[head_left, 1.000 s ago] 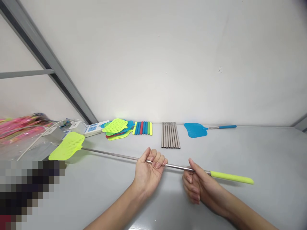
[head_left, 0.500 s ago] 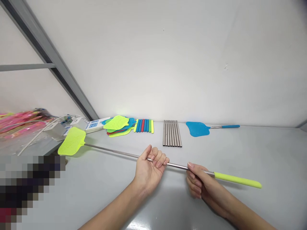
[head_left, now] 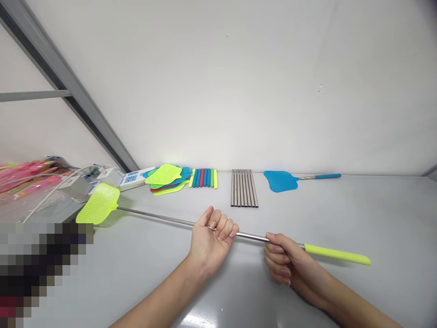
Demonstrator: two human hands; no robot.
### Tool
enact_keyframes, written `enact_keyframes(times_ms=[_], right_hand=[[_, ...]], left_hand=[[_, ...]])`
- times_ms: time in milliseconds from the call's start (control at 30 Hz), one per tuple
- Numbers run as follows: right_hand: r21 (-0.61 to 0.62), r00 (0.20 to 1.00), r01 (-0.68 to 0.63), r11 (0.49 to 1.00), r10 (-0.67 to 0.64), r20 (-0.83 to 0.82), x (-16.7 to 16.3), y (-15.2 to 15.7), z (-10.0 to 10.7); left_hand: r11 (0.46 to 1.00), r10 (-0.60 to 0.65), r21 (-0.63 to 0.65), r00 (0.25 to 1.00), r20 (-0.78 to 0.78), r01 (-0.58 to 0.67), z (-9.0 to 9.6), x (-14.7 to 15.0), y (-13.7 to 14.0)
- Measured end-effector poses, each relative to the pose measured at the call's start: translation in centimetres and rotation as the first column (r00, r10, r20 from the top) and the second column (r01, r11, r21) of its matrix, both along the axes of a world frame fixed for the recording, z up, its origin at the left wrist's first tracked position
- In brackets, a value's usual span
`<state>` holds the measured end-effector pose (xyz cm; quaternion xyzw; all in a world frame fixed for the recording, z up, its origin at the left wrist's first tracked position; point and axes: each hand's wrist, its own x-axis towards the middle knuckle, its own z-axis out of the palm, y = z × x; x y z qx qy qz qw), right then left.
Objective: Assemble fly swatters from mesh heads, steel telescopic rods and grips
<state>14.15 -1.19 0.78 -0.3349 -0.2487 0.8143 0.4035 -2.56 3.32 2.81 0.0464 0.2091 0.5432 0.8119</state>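
Note:
A long fly swatter (head_left: 99,204) with a yellow-green mesh head stretches across above the table, its thin metal rod extended. My left hand (head_left: 212,243) is closed around the middle of the rod, palm turned up. Farther right, my right hand (head_left: 285,259) grips the thicker tube just before the yellow-green handle (head_left: 336,254), hiding most of that tube's end. Behind the hands, a row of bare metal tubes (head_left: 244,189) lies side by side on the table.
Loose swatter heads (head_left: 167,177) are piled at the back left, beside a row of coloured handles (head_left: 205,178). A blue fly swatter (head_left: 282,181) lies at the back right. A power strip (head_left: 136,178) and plastic-wrapped pink items (head_left: 30,177) are on the left. A wall (head_left: 232,91) stands behind.
The fingers of my right hand have wrapped more fully around the tube, covering more of it. The held swatter's head has shifted slightly left. My left hand keeps its grip.

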Motion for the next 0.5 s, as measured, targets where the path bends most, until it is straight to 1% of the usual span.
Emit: enact_keyframes(times_ms=[167,333,500], right_hand=[[-0.034,0.998,0.055,0.998,-0.054,0.021,-0.4,-0.3,-0.1],[-0.068,0.998,0.063,0.996,-0.061,0.035,-0.4,-0.3,0.2],[-0.049,0.996,0.066,0.997,-0.063,0.059,-0.2,-0.3,0.5]], left_hand=[[0.999,0.011,-0.05,1.0,-0.022,-0.012,0.6,-0.3,0.4],[0.999,-0.007,-0.033,0.999,-0.043,0.005,1.0,-0.6,0.8],[1.0,-0.012,-0.021,0.997,-0.073,0.01,1.2,-1.0,1.2]])
